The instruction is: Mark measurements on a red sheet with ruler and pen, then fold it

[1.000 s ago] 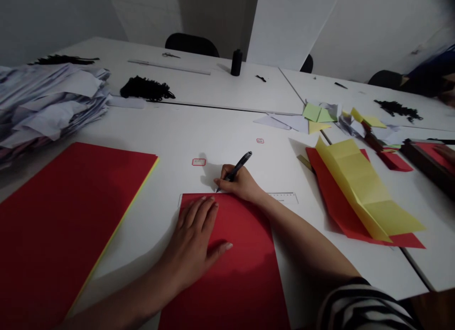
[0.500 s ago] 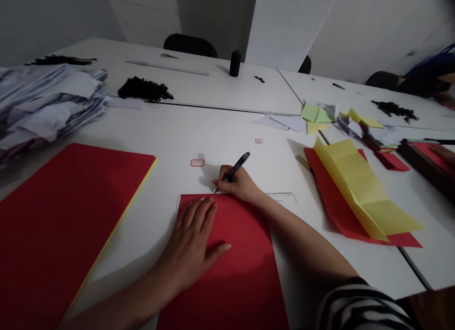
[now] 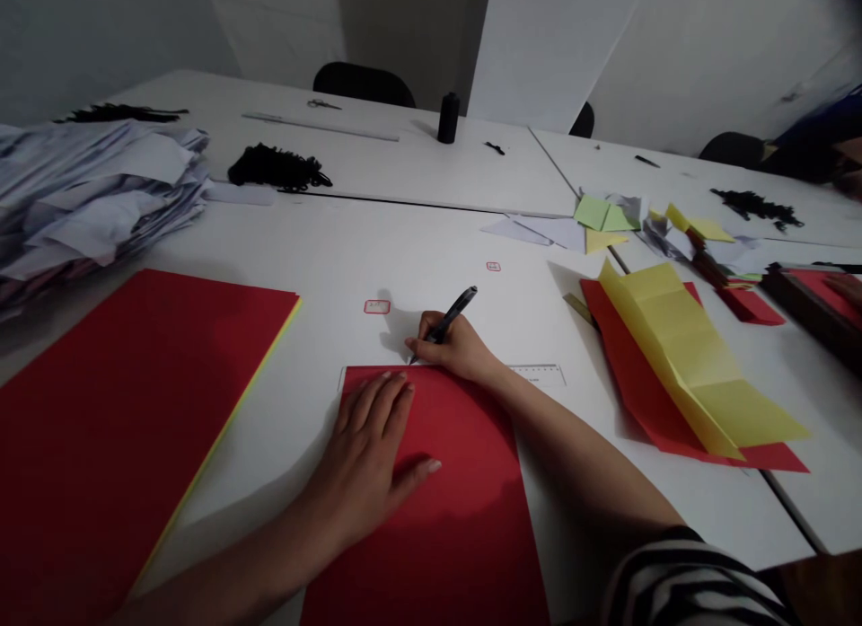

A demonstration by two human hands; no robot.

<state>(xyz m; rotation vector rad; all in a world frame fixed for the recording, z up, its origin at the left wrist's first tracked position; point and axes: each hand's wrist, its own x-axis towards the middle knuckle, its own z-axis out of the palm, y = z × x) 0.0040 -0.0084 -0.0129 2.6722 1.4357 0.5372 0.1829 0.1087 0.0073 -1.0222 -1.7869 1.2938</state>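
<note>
My left hand [image 3: 367, 446] lies flat with fingers stretched on a red sheet of paper [image 3: 464, 518], near its far left corner. In my right hand [image 3: 458, 343] is a dark pen [image 3: 452, 313], its tip at the sheet's far edge. The side of that hand rests on the paper. A clear ruler [image 3: 539, 373] lies along the far edge and partly under the sheet; its right end pokes out past my wrist. Two small red-outlined labels, the nearer label [image 3: 377, 307] and the farther label [image 3: 494, 267], are on the white table beyond.
A stack of red sheets [image 3: 148, 410] with yellow beneath lies left, before a heap of white papers [image 3: 101, 195]. Right are a folded yellow sheet [image 3: 687, 348] on red paper and green paper scraps [image 3: 606, 214]. Black yarn [image 3: 276, 168] and a black spool [image 3: 448, 119] stand farther back.
The whole view has shifted very slightly. Both hands, the pen and the red sheet keep the same positions relative to each other.
</note>
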